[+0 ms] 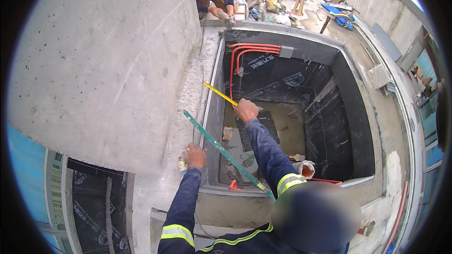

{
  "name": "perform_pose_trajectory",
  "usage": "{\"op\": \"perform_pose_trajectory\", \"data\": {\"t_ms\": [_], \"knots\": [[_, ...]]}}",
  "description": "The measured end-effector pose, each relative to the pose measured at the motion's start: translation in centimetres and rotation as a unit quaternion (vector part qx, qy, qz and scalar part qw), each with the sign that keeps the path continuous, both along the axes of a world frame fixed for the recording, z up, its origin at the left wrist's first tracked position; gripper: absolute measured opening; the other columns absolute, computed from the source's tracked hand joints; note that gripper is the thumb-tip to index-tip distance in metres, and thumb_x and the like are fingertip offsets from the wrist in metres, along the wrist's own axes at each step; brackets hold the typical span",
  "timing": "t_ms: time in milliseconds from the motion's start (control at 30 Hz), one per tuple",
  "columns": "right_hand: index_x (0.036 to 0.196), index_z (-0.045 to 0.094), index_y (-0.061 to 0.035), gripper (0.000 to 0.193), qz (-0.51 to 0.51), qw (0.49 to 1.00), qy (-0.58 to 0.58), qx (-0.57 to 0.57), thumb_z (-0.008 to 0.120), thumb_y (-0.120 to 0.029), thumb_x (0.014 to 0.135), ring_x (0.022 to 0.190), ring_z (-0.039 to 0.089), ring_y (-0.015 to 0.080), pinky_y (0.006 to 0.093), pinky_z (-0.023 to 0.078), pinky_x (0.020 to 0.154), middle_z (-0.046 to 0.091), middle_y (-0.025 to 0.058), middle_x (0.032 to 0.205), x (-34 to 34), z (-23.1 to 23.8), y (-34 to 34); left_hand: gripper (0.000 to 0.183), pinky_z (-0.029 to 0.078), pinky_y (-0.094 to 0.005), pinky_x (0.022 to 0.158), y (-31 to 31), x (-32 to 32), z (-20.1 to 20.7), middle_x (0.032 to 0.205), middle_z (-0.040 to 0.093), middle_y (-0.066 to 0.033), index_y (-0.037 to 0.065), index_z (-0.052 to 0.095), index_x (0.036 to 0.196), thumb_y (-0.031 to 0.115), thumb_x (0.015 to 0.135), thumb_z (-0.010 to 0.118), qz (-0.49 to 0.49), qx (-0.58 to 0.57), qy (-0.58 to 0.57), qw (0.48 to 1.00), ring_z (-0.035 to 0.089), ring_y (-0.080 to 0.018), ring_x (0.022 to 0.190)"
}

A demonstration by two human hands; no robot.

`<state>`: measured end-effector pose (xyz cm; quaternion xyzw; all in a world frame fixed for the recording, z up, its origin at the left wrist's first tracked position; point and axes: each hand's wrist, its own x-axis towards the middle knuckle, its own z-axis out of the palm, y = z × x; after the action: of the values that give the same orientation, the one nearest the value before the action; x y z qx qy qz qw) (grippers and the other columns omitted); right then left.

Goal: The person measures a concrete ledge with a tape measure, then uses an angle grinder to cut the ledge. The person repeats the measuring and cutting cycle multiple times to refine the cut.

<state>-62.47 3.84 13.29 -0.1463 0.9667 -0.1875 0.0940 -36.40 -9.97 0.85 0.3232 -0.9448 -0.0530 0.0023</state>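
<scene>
A yellow tape measure [220, 93] has its blade stretched toward the pit's left rim. My right hand [246, 110], above the pit, is closed on the tape's near end, and its case is mostly hidden. My left hand [196, 155] rests with fingers apart on the rough concrete ledge [186, 127]. Beside its wrist is a small whitish object [182, 164] I cannot make out. A long green straightedge [221, 148] slants over the pit's near left corner, passing close to my left hand. A blurred dark rounded shape [315, 216] covers part of my right arm.
Dark sheeting [282, 80] lines the pit; red conduits [256, 45] run to a grey box [286, 52]. A black grid mat [259, 129] lies below. At the far left corner, a co-worker's hands [221, 13] hold a power tool [229, 21]. A concrete wall [103, 66] rises left.
</scene>
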Motion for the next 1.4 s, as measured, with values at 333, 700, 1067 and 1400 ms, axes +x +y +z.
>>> {"op": "perform_pose_trajectory", "data": {"t_ms": [333, 700, 1067, 1400], "knots": [[0.100, 0.077, -0.0035, 0.029, -0.002, 1.000, 0.020, -0.003, 0.061, -0.023, 0.086, 0.096, 0.073, 0.0413, 0.0474, 0.059, 0.080, 0.074, 0.0230, 0.101, 0.4, -1.4, 1.4, 0.042, 0.037, -0.0587, 0.100, 0.8, 0.0, -0.7, 0.127, 0.053, -0.0159, 0.002, 0.066, 0.116, 0.038, 0.094, 0.062, 0.010, -0.025, 0.017, 0.999, 0.047, -0.0346, 0.126], [0.100, 0.077, -0.0035, 0.047, 0.004, 0.999, 0.046, 0.024, 0.064, -0.048, 0.092, 0.094, 0.073, 0.0417, 0.0481, 0.059, 0.079, 0.074, 0.0231, 0.098, -0.2, -2.8, 1.7, 0.043, 0.036, -0.0573, 0.100, 1.0, 0.0, -0.4, 0.127, 0.052, -0.0144, 0.002, 0.065, 0.117, 0.038, 0.095, 0.061, 0.015, -0.010, 0.005, 1.000, 0.046, -0.0337, 0.127], [0.094, 0.077, -0.0025, 0.059, 0.005, 0.998, 0.066, 0.025, 0.061, -0.060, 0.091, 0.090, 0.073, 0.0428, 0.0488, 0.059, 0.075, 0.074, 0.0239, 0.093, -0.3, -4.3, 1.8, 0.041, 0.036, -0.0587, 0.102, 0.8, 0.2, -0.1, 0.129, 0.051, -0.0173, 0.002, 0.066, 0.117, 0.036, 0.096, 0.060, 0.007, 0.017, 0.006, 1.000, 0.045, -0.0369, 0.129], [0.094, 0.077, -0.0027, 0.060, -0.002, 0.996, 0.083, 0.032, 0.059, -0.060, 0.092, 0.090, 0.073, 0.0415, 0.0473, 0.059, 0.073, 0.074, 0.0239, 0.093, -0.2, -4.1, 2.2, 0.043, 0.036, -0.0579, 0.101, 1.0, -0.1, 0.1, 0.127, 0.052, -0.0150, 0.002, 0.064, 0.120, 0.037, 0.096, 0.061, 0.008, 0.012, -0.001, 1.000, 0.047, -0.0332, 0.128]]}}
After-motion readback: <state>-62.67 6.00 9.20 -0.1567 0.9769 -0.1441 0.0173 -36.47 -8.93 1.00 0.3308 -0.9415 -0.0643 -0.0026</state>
